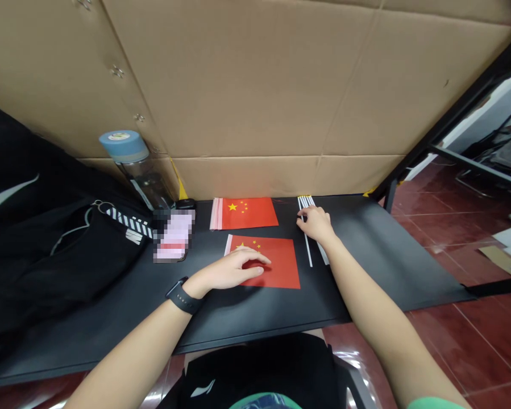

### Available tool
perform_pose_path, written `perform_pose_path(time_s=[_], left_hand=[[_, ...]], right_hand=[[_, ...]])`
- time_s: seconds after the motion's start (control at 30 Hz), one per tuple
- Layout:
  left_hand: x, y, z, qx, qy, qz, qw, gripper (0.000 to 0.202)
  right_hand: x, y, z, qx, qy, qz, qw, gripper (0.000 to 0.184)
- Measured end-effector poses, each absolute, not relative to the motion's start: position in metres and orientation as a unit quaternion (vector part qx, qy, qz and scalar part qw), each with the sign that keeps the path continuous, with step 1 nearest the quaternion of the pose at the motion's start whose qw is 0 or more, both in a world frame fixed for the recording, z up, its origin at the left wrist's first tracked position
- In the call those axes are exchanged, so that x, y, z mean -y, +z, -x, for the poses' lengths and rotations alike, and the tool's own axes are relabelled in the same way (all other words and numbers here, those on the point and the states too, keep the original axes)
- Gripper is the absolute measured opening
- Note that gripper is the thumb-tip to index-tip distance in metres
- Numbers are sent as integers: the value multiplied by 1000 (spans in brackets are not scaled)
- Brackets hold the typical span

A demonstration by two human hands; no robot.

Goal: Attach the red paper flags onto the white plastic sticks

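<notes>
A single red flag with yellow stars lies flat on the black table. My left hand, with a black watch on its wrist, rests on that flag with fingers stretched flat. Behind it lies a stack of red flags. My right hand reaches to a bundle of thin white sticks at the back of the table, its fingers curled on them. One white stick lies apart, right of the single flag.
A cardboard wall stands behind the table. A clear bottle with a blue lid and a black bag sit at the left, a blurred pink item beside them. Red floor tiles lie to the right.
</notes>
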State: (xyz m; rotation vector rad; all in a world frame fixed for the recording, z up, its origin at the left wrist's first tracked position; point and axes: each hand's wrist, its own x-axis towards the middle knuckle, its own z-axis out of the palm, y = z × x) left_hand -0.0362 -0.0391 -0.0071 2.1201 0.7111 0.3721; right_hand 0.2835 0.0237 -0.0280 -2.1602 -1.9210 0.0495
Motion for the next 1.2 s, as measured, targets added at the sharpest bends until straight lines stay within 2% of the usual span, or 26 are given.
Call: perform_pose_path(time_s=[0.17,0.33,0.5,0.7,1.2], left_hand=[[38,-7,37,-278,151,-848,425,33],[39,-9,37,-281,148,-850,420,32],[45,-11,32,-308,222,-877,294,29],[48,-8,32,-293,190,-912,215,27],[45,-13,35,-302,176,-915,204,26]], right_hand=[[-24,-29,-282,646,7,754,122,35],[-23,-29,-284,628,14,769,121,46],[-24,-29,-285,633,33,766,108,56],[-26,-32,-286,627,44,771,104,59],[-36,-45,-293,646,79,756,67,75]])
